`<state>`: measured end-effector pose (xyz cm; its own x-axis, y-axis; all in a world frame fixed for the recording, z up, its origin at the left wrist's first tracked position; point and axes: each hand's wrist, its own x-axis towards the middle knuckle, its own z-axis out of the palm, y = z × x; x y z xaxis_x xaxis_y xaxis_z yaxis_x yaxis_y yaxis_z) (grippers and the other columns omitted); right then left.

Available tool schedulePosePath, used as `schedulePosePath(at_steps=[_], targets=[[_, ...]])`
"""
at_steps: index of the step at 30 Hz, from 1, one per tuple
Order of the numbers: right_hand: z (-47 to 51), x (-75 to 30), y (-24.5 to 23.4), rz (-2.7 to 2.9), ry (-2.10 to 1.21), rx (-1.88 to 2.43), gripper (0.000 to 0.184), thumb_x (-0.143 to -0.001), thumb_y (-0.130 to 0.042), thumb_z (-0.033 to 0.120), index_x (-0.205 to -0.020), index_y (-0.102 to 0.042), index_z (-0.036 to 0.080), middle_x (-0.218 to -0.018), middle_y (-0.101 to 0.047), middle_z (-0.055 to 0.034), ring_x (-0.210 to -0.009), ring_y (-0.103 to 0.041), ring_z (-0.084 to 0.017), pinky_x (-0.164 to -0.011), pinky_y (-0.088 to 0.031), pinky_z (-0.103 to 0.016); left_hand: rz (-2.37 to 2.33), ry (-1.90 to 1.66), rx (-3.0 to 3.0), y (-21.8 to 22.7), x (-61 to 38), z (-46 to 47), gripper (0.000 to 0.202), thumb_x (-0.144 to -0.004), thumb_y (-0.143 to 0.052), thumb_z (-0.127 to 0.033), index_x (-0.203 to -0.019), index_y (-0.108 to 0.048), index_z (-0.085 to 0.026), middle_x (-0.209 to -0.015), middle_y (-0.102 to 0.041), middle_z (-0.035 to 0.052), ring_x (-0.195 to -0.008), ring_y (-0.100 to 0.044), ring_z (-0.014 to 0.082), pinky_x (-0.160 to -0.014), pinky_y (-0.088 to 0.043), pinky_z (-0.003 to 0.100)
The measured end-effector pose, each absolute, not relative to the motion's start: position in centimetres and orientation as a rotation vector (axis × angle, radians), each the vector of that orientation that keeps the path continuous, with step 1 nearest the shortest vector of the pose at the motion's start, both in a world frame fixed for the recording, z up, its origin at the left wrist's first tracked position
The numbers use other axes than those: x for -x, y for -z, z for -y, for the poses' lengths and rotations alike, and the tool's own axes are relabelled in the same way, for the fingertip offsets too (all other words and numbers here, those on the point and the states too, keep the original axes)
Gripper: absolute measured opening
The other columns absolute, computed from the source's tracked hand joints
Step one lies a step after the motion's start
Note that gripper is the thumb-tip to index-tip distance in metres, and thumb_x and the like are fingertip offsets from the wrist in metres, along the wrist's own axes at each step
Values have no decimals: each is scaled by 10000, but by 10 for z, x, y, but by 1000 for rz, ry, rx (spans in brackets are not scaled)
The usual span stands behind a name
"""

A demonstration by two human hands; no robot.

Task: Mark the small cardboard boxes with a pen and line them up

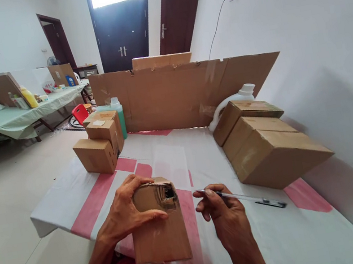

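Observation:
My left hand [127, 211] grips a small brown cardboard box [161, 239] from its left side, thumb across the near face and fingers over the top. A ragged dark hole [168, 192] is torn in the upper right of that face. To the right of the box, my right hand [222, 206] pinches a clear pen [245, 196] between thumb and fingers. The pen points left toward the box, its tip a short way off from it, and its black cap end sticks out to the right. What lies inside the hole is too dark to make out.
Cardboard boxes [95, 155] and a green-liquid bottle [121, 119] stand at the table's left. Larger boxes [268, 147] and a white jug [227, 107] are at the right. An upright cardboard sheet [163, 98] closes off the back. A white-and-pink cloth [202, 159] covers the table.

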<state>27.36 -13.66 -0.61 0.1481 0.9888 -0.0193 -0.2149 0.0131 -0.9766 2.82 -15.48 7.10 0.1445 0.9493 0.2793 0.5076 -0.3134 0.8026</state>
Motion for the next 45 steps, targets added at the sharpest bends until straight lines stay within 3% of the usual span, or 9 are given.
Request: schedulePosePath(at_steps=[5,9,18,26,30,33,38,41,45], targets=[[154,-234,-41,1131,-1078,889,204,-850,-798,398,-888,-718,214,-651,-639,26,-519,-577,-105,-447,-409,-188,-1384,-1080,-1903,-71,-29,155,616,-650,-970,-398,-1177,-677,-268,-1147,-672,15,-1090,-646,235,-950,-501,347],[151,-217,-47,1360,-782,871,67,-889,-757,294,-844,-765,245,-815,-675,3,-732,-644,-131,-624,-519,-205,-1336,-1120,-1925,-68,-28,157,620,-653,-968,-419,-1181,-669,-290,-1139,-673,1,-1091,-643,229,-948,-505,341],[152,-217,-47,1536,-688,870,93,-913,-718,198,-904,-761,280,-874,-557,17,-699,-548,-103,-541,-450,-180,-1344,-1136,-1919,-63,-31,160,598,-655,-973,-329,-1161,-660,-267,-1138,-674,4,-1090,-642,229,-949,-509,348],[162,-230,-43,1644,-655,946,82,-921,-697,225,-864,-739,264,-968,-581,-25,-904,-595,-169,-706,-501,-243,-1327,-1143,-1890,-64,-29,158,578,-701,-937,-432,-1186,-671,-268,-1178,-679,30,-1122,-646,250,-981,-506,367],[166,-246,-41,1567,-665,989,113,-934,-694,284,-828,-698,244,-923,-595,-26,-868,-618,-175,-700,-501,-259,-1351,-1105,-1891,-64,-30,158,575,-701,-939,-412,-1200,-679,-290,-1191,-674,35,-1149,-638,264,-1000,-505,382],[157,-259,-34,1321,-797,1051,188,-957,-667,401,-885,-640,230,-1004,-648,-42,-715,-615,-145,-577,-480,-253,-1380,-1094,-1891,-64,-30,158,578,-695,-944,-388,-1199,-677,-293,-1193,-669,39,-1149,-635,270,-992,-511,393],[125,-271,12,1567,-909,1542,282,-1024,-508,453,-878,-562,219,-618,-600,28,-507,-562,-152,-509,-417,-254,-1388,-1099,-1920,-63,-29,160,557,-716,-928,-397,-1200,-673,-293,-1177,-668,36,-1125,-647,260,-977,-520,383],[118,-267,48,1829,-771,1886,202,-1003,-526,262,-813,-565,203,-751,-702,-50,-711,-693,-203,-667,-461,-280,-1393,-1106,-1931,-61,-28,161,558,-721,-920,-425,-1202,-669,-294,-1157,-669,31,-1099,-657,256,-951,-531,368],[124,-258,72,1821,-708,2107,65,-931,-585,140,-924,-648,158,-981,-759,-174,-941,-731,-300,-756,-457,-333,-1415,-1099,-1970,-58,-24,158,531,-750,-887,-473,-1201,-666,-300,-1176,-668,34,-1094,-658,262,-924,-539,369]])
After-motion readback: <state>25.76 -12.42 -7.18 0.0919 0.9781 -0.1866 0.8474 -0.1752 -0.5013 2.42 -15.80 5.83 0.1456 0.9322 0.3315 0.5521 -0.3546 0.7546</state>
